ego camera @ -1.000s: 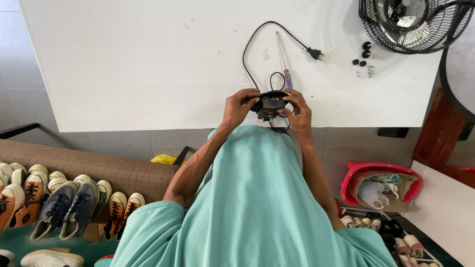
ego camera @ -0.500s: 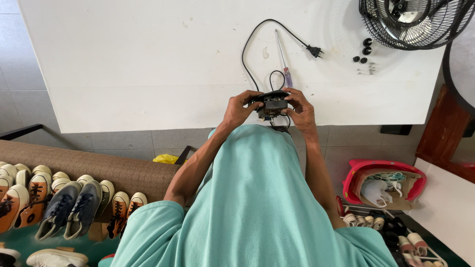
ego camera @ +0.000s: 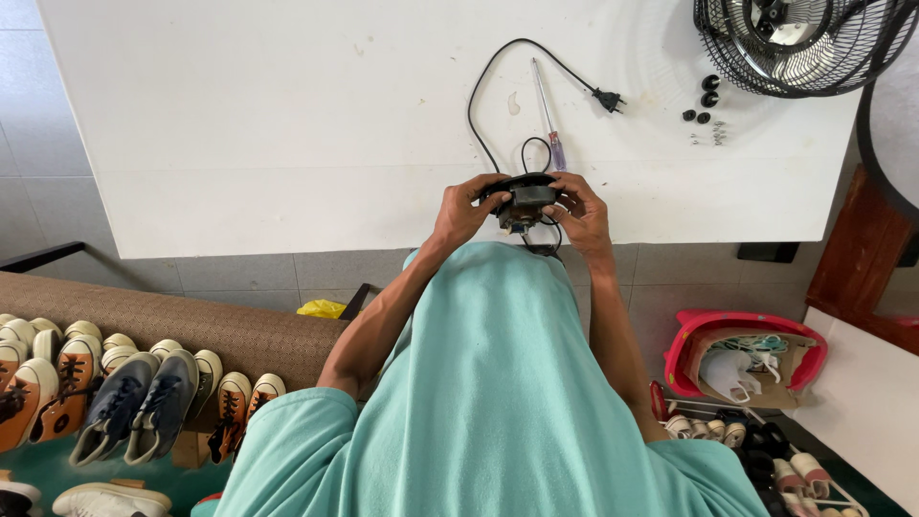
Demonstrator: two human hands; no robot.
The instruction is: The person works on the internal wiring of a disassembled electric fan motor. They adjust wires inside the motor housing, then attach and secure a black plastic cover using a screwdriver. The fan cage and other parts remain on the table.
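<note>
I hold a small black electrical part (ego camera: pixel 525 199) in both hands over the near edge of the white table (ego camera: pixel 287 115). My left hand (ego camera: pixel 466 208) grips its left side and my right hand (ego camera: pixel 579 209) its right side. A black power cord (ego camera: pixel 479 105) runs from the part up across the table to a plug (ego camera: pixel 607 97). A screwdriver (ego camera: pixel 548 113) with a purple handle lies just beyond my hands. What the fingers do on the part is hidden.
A black wire fan cage (ego camera: pixel 799 43) stands at the table's far right, with small black knobs (ego camera: pixel 708 91) and screws (ego camera: pixel 706 137) beside it. Rows of shoes (ego camera: pixel 105 383) sit on the floor at left. A red basket (ego camera: pixel 742 359) stands at right.
Both hands have kept hold of the black part and barely shifted. The view has moved slightly.
</note>
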